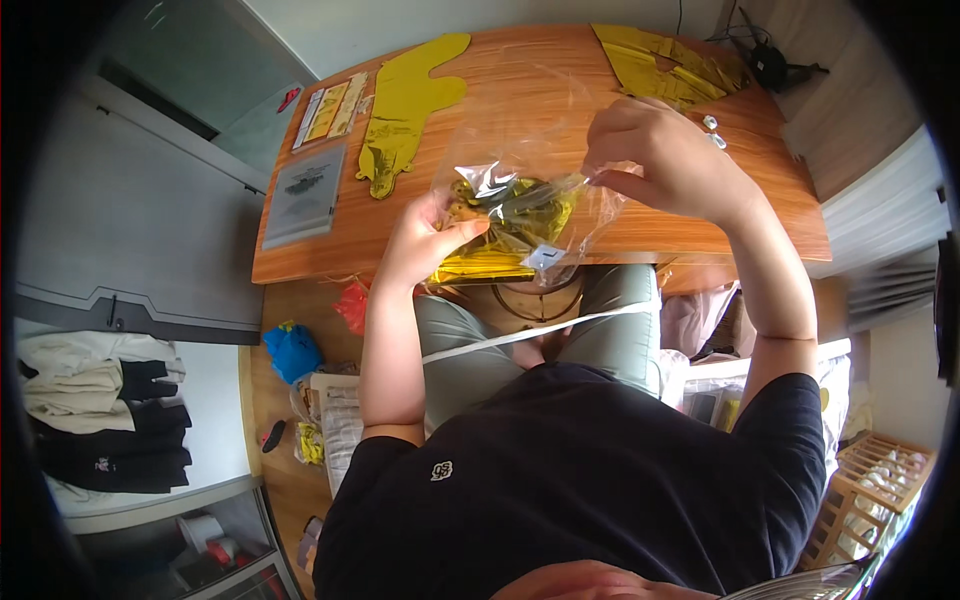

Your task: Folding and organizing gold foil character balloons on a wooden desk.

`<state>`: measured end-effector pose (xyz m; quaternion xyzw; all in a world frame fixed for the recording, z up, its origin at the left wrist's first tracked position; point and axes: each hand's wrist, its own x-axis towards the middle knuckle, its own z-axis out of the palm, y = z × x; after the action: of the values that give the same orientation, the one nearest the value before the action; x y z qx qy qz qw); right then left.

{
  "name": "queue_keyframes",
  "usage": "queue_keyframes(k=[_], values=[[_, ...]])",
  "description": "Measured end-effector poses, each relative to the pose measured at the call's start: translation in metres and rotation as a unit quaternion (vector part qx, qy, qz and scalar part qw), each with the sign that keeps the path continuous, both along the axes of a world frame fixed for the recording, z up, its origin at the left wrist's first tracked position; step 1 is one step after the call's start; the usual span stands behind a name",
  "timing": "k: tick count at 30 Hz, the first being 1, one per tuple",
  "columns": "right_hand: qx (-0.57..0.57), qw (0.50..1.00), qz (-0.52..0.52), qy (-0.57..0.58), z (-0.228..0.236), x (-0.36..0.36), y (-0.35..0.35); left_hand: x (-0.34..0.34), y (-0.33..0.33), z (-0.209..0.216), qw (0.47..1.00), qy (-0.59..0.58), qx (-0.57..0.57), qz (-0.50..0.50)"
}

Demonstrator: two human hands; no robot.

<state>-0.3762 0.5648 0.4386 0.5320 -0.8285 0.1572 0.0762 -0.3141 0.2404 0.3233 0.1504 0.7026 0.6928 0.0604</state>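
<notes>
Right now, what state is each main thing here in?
Left fingers, closed on the clear plastic bag.
Right fingers, pinching the bag.
Bag, wrinkled, held up; whether sealed, unclear.
Gold foil, bunched, seen through the bag.
Left gold sheet, spread out, creased near its lower end.
Right gold sheet, spread out, wrinkled.

This room is looking like part of a home: clothes (110, 420) are hanging at the left near a grey door (140, 200), wood-look flooring (275, 400) is running underfoot, a slatted wooden rack (862, 490) is standing at the right, and a wood-grain table (770, 195) is standing near a wall (400, 25).
</notes>
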Motion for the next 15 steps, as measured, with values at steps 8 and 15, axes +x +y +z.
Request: queue_keyframes(k=[8,15], values=[[-0.067,0.834,-0.048,-0.546,0.043,0.012,-0.001,0.002,0.013,0.015,0.998,-0.036,-0.035,0.037],[0.129,0.954,-0.097,-0.252,0.007,-0.003,-0.027,0.006,0.027,0.016,0.994,0.007,-0.112,0.008]])
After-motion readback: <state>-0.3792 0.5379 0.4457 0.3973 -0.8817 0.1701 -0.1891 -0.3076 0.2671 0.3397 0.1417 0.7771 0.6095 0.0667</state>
